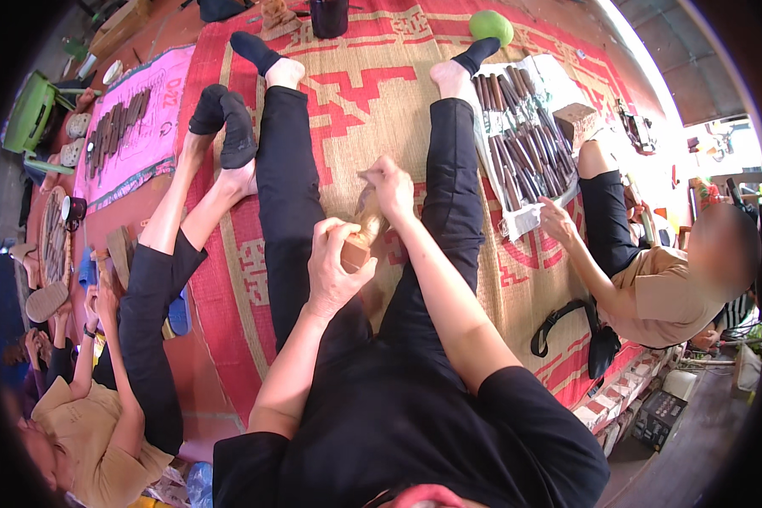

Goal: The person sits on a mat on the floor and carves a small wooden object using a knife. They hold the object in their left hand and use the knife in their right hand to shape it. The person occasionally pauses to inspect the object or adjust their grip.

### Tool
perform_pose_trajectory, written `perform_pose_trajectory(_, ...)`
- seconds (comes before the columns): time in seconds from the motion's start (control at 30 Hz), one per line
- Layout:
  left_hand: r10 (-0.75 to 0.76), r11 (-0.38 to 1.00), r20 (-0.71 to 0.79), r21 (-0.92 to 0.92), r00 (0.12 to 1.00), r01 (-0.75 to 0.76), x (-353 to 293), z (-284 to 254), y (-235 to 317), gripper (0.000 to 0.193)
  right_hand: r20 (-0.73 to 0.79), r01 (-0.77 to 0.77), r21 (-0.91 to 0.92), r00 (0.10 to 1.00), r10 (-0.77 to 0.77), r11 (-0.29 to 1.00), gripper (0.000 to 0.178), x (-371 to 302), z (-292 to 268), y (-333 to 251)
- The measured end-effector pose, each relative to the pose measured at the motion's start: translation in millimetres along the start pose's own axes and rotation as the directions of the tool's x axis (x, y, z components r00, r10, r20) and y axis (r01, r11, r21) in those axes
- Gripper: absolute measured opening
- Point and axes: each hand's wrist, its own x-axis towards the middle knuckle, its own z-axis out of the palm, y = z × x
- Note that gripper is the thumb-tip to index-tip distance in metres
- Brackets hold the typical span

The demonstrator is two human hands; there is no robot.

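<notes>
My left hand (334, 264) is closed around a small brown block-shaped thing (356, 255), held above my lap between my spread legs. From its far side a thin, shiny tan strip (367, 207) runs up toward my other hand. Higher and slightly to the right, my right hand (391, 188) pinches the upper end of that strip between thumb and fingers. My fingers cover much of the block, and its exact kind cannot be made out.
I sit on a red and tan patterned mat (368, 93). Several dark sticks (529, 157) lie on a white sheet at right, others (117, 134) on a pink sheet at left. People sit on both sides. A green ball (491, 29) and a black strapped bag (603, 349) lie around.
</notes>
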Motion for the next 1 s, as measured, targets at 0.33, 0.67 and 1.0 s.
perform_pose_trajectory(0.33, -0.035, 0.999, -0.028, -0.03, 0.999, 0.034, -1.6, -2.1, -4.8, 0.058, -0.038, 0.013, 0.236, 0.999, -0.004, 0.972, 0.014, -6.3, -4.3, 14.2)
perform_pose_trajectory(0.67, -0.005, 1.0, -0.036, -0.009, 0.999, 0.005, -10.2, 1.1, -2.3, 0.059, -0.045, -0.068, 0.062, 0.996, 0.071, 0.996, 0.022, 24.1, -11.0, 26.2)
perform_pose_trajectory(1.0, 0.041, 0.999, 0.028, 0.035, 0.999, -0.042, -10.5, 7.3, 4.1, 0.061, -0.099, -0.021, -0.152, 0.995, 0.006, 0.988, 0.022, 19.7, -3.4, 19.3)
